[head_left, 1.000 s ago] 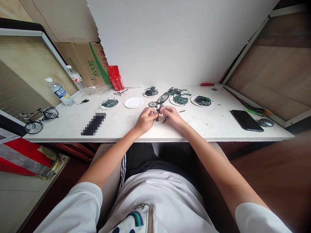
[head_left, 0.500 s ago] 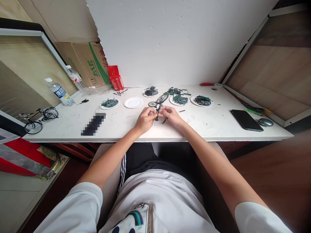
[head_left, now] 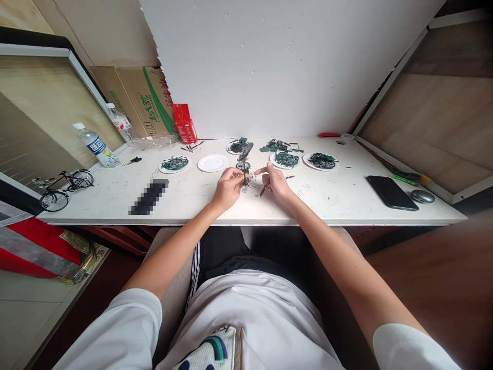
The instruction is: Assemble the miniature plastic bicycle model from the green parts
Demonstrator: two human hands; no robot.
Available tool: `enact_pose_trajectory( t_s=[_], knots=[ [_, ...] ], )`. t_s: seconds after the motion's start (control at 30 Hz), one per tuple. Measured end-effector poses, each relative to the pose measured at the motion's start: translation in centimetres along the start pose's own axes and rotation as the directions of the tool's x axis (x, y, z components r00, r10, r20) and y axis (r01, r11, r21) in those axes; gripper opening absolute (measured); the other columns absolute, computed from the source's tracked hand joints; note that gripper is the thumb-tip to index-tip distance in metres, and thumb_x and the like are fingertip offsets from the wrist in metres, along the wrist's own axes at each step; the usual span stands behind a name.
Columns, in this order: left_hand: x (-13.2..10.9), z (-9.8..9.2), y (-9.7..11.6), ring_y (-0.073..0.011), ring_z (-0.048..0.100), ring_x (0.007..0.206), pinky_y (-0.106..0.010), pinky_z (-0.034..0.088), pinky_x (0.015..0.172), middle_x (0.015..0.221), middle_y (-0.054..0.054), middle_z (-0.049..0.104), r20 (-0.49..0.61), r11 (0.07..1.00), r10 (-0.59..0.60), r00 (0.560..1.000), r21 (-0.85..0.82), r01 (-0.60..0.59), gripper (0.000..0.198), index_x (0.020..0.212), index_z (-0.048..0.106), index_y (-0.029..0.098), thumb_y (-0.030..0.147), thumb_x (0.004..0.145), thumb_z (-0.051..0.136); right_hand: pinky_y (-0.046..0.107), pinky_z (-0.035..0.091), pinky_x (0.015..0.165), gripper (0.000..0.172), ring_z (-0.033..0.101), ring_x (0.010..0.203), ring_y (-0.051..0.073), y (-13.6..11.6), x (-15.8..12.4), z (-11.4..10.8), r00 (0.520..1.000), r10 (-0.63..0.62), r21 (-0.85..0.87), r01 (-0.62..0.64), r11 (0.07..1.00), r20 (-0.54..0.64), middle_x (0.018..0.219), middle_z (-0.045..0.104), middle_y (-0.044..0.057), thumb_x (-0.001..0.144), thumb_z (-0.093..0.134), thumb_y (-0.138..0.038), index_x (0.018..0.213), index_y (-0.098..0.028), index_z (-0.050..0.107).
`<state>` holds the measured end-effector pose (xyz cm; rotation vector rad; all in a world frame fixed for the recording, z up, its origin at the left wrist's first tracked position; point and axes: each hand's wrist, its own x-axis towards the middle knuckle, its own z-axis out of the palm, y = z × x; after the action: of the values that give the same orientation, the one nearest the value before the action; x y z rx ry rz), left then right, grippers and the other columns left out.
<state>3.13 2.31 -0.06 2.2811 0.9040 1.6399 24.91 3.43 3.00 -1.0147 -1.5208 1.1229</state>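
Observation:
My left hand (head_left: 227, 187) is closed in a pinch on a partly built black model bicycle (head_left: 244, 165), held upright just over the table, its wheels showing beyond my fingers. To the right of it, my right hand (head_left: 276, 182) has its index finger stretched toward the bicycle, with a small gap between. The other fingers of that hand are curled around a thin dark rod-like tool (head_left: 264, 190), which sticks out below them. Behind the hands lie paper plates of green and black bicycle parts (head_left: 285, 159) and a bare white plate (head_left: 213, 163).
Loose green parts (head_left: 279, 146) lie behind the plates. At the left stand a finished model bicycle (head_left: 65, 187) and a water bottle (head_left: 96, 145). A key (head_left: 133, 160) lies near the bottle. A phone (head_left: 392, 192) and a mouse (head_left: 422, 196) are at the right.
My right hand has drawn away from the bicycle and its index finger has straightened. The bicycle has turned more upright in my left hand and moved slightly left.

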Motion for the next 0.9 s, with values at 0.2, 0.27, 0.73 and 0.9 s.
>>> enact_pose_trajectory(
  t_s=[0.2,0.27,0.73,0.9],
  knots=[
    [0.4,-0.7,0.3,-0.0185,0.073,0.096,-0.031,0.06,0.086,0.105,-0.009,0.073,-0.11,0.997,-0.073,0.991,0.011,0.075,0.029,0.116,0.083,0.02,0.02,0.103,0.057,0.03,0.033,0.051,0.074,0.027,0.055,0.014,-0.4,-0.2,0.3,0.998,-0.015,0.117,0.008,0.993,0.056,0.065,0.026,-0.007,0.087,0.054,-0.096,0.099,-0.025,0.07],
    [0.5,-0.9,0.3,-0.0182,0.073,0.096,-0.031,0.06,0.088,0.104,-0.009,0.074,-0.124,0.995,-0.1,0.987,0.014,0.102,0.031,0.117,0.084,0.019,0.015,0.1,0.058,0.03,0.037,0.052,0.07,0.03,0.057,0.014,-0.4,-0.1,0.4,0.997,-0.035,0.156,0.023,0.987,0.075,0.067,0.027,-0.007,0.086,0.061,-0.093,0.1,-0.025,0.07],
    [0.8,-1.5,-0.9,-0.0211,0.075,0.097,-0.03,0.061,0.082,0.11,-0.012,0.081,-0.187,0.967,-0.253,0.949,-0.02,0.254,0.031,0.111,0.085,0.019,0.044,0.101,0.07,0.036,0.057,0.093,0.051,0.07,0.1,0.021,0.3,0.0,0.6,0.975,-0.152,0.115,0.134,0.984,0.162,0.109,0.077,0.007,0.08,0.089,-0.067,0.105,-0.023,0.08],
    [0.9,-1.6,-0.6,-0.0212,0.076,0.097,-0.03,0.062,0.082,0.113,-0.013,0.081,-0.18,0.966,-0.253,0.951,0.002,0.258,0.039,0.114,0.084,0.019,0.053,0.101,0.07,0.038,0.058,0.093,0.054,0.072,0.099,0.023,0.0,-0.1,0.9,0.967,-0.186,0.016,0.186,0.982,0.175,0.109,0.078,0.009,0.081,0.085,-0.072,0.103,-0.022,0.08]
  ],
)
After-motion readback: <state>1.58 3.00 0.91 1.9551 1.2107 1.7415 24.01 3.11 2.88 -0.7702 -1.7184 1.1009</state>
